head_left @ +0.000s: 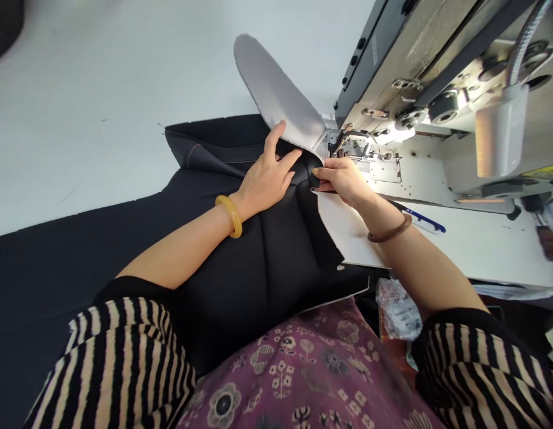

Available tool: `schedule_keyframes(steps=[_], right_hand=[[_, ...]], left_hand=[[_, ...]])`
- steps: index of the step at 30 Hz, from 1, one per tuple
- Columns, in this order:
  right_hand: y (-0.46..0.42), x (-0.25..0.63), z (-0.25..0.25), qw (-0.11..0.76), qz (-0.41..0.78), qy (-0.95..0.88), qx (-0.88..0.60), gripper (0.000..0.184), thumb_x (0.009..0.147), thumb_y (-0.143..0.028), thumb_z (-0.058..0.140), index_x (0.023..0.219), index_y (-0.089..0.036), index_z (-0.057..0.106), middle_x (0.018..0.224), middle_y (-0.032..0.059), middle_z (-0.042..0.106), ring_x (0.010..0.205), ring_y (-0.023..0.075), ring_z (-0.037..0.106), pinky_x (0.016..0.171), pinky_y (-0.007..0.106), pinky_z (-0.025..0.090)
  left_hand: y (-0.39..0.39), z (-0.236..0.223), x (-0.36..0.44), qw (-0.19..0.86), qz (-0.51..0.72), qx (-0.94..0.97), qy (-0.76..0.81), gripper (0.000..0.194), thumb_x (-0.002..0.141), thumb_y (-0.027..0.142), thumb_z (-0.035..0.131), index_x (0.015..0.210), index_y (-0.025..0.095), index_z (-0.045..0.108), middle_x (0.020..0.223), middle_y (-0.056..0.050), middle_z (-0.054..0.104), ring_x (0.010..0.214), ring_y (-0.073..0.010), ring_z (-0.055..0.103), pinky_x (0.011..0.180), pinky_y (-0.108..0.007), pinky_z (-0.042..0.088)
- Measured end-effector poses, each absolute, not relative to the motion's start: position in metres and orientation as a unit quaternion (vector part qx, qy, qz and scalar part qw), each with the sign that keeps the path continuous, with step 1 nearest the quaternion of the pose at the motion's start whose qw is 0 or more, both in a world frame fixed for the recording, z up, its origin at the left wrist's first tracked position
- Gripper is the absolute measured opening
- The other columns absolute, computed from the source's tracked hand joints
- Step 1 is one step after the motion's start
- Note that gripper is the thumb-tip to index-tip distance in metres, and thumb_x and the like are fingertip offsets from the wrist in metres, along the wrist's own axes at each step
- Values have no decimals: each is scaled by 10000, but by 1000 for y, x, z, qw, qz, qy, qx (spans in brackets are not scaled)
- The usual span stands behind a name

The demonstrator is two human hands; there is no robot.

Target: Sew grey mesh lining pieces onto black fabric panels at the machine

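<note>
Black fabric (223, 250) with stitched seams spreads over the table and down toward my lap. Joined to it near the sewing machine's needle area (343, 146) is a light grey rounded piece (276, 83), pointing away from me. My left hand (270, 173) rests on the fabric with its fingers spread, touching the grey piece's edge. Close to the needle area, my right hand (341, 179) pinches the fabric's edge between thumb and fingers. A white underside (343, 223) of material shows below my right hand.
The sewing machine (406, 65) fills the upper right, with a lamp (502, 131) hanging from it. A blue-handled tool (423, 220) lies on the white table (102, 119), right of my wrist. A clear plastic bag (398, 310) is below the table edge.
</note>
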State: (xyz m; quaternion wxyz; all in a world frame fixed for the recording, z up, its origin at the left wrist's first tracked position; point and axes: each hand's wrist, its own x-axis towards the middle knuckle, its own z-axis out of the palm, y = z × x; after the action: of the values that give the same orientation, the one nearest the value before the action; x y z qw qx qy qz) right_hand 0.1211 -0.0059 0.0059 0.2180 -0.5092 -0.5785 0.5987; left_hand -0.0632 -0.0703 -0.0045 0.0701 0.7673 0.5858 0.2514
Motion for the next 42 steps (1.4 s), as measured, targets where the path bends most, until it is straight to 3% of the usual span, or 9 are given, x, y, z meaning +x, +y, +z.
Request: schedule_keyframes(steps=[4, 8, 11, 16, 23, 26, 29, 35, 42], right_hand=[[-2, 136, -4, 257, 709, -466, -462, 226, 686, -287, 792, 740, -156, 617, 666, -10, 612, 578, 88, 571, 569, 224, 543], [7, 143, -12, 263, 726, -478, -418, 301, 686, -360, 827, 753, -159, 612, 648, -22, 607, 550, 79, 552, 531, 195, 492], [11, 145, -18, 262, 721, -513, -385, 353, 693, -421, 817, 701, -166, 574, 594, -40, 550, 523, 66, 489, 527, 190, 441], [5, 147, -17, 267, 672, -587, -364, 398, 738, -512, 740, 686, -185, 519, 621, -33, 526, 573, 90, 476, 583, 225, 423], [-6, 148, -4, 202, 395, -777, -447, 41, 742, -198, 598, 774, -174, 602, 734, 1, 588, 705, 131, 510, 696, 267, 400], [4, 153, -5, 229, 459, -734, -444, 41, 758, -221, 576, 740, -184, 571, 680, -15, 546, 676, 130, 505, 664, 261, 409], [14, 159, -6, 257, 560, -661, -428, 95, 763, -195, 592, 699, -198, 522, 628, -33, 509, 628, 118, 508, 649, 262, 439], [21, 161, -8, 278, 616, -621, -397, 170, 773, -91, 601, 670, -200, 521, 589, -47, 527, 577, 92, 499, 644, 249, 445], [23, 161, -9, 262, 629, -612, -401, 188, 771, -98, 643, 670, -187, 513, 579, -42, 546, 570, 80, 505, 614, 218, 423]], left_hand=[[-71, -2, -52, 48, 243, 789, 563, 390, 956, 338, 462, 1318, 218, 544, 1589, -150, 239, 1227, -284, 560, 972, -418, 500], [-73, 1, -37, 23, 176, 788, 589, 518, 845, 536, 621, 1212, 171, 601, 1358, -153, 549, 1075, -306, 613, 847, -398, 526], [-74, 6, -27, 3, 141, 782, 607, 449, 811, 460, 664, 1125, 145, 612, 1166, -128, 639, 1028, -294, 602, 822, -365, 509], [-74, 5, -20, -11, 126, 777, 617, 327, 814, 340, 631, 1077, 151, 589, 1099, -106, 634, 1017, -282, 582, 821, -358, 490], [-76, 0, -21, -24, 123, 764, 633, 254, 816, 349, 654, 980, 160, 611, 1017, -105, 628, 971, -280, 586, 825, -367, 484], [-80, 0, -18, -36, 152, 795, 586, 186, 895, 313, 567, 976, 172, 657, 1046, -95, 636, 953, -239, 591, 861, -361, 480], [-84, -3, -13, -46, 162, 829, 533, 263, 940, 199, 454, 1026, 225, 701, 1073, -77, 658, 1013, -220, 589, 955, -392, 457], [-85, -7, -7, -64, 141, 839, 522, 304, 890, 139, 479, 1016, 253, 731, 1166, -73, 670, 1113, -232, 580, 1035, -453, 428], [-85, -8, -9, -41, 139, 838, 525, 331, 873, 131, 471, 1044, 252, 728, 1196, -69, 674, 1143, -243, 575, 1043, -473, 427]])
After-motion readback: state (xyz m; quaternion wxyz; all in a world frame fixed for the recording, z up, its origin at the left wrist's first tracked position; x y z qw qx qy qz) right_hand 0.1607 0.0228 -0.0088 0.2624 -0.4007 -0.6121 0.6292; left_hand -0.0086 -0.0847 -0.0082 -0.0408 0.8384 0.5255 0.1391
